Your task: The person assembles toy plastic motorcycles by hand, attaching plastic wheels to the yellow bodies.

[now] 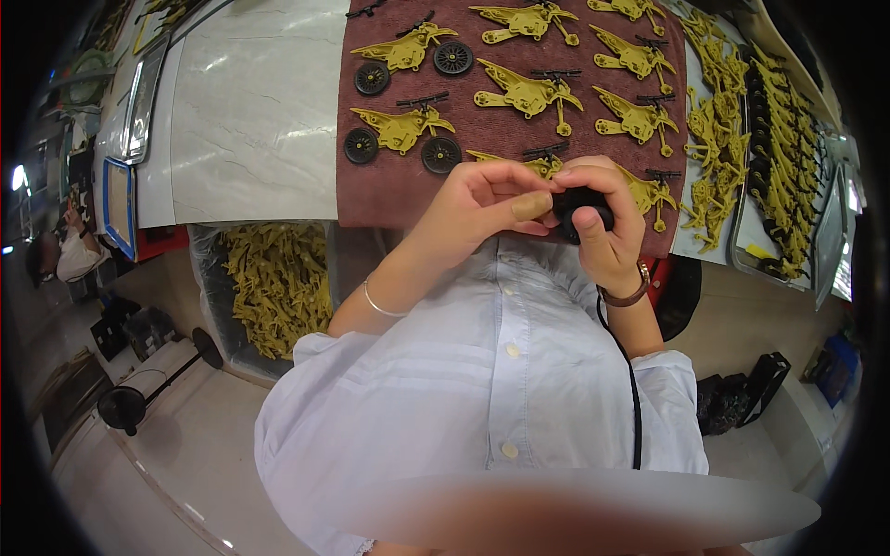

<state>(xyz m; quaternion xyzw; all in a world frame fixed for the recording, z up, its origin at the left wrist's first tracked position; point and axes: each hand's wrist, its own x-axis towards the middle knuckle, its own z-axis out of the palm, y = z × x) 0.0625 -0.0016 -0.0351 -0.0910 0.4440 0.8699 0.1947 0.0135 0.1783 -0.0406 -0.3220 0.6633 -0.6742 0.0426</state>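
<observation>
My right hand (pixel 619 227) is closed around black toy wheels (pixel 601 212), held just above the near edge of a maroon cloth. Beside it my left hand (pixel 482 206) is closed in a pinch, fingertips against the wheels; a tan bandage wraps one finger. Whatever sits between those fingertips is hidden. Yellow toy motorcycle bodies (pixel 527 91) with black handlebars lie in rows on the cloth (pixel 417 196). Two at the left, one of them this motorcycle (pixel 399 128), have black wheels at both ends. Another body (pixel 519 161) is partly covered by my hands.
Right of the cloth lie a heap of yellow parts (pixel 716 139) and a tray (pixel 742 243) of yellow bodies with black pieces. Below the table at left, a lined bin (pixel 206 269) holds many yellow parts. A blue-rimmed tray (pixel 119 208) stands at the far left.
</observation>
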